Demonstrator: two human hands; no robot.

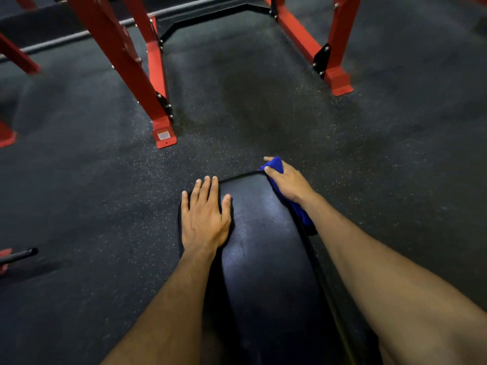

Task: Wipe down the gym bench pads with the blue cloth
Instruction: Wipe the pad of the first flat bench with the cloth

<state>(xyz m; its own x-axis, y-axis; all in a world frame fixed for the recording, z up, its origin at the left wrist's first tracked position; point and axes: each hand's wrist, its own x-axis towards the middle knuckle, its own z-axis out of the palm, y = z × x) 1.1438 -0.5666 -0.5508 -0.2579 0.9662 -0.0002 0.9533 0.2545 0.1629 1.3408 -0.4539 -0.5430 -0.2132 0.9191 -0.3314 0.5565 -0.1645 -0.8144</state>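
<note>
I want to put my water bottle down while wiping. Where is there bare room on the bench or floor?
The black padded bench top is bare between the flat left hand and the right hand gripping the blue cloth. The speckled rubber floor between the red steel rack legs is open; the pad's far end is crowded.

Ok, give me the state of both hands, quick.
Left hand: open, fingers straight, flat on the bench pad.
Right hand: grips the blue cloth at the pad's right edge.
</note>
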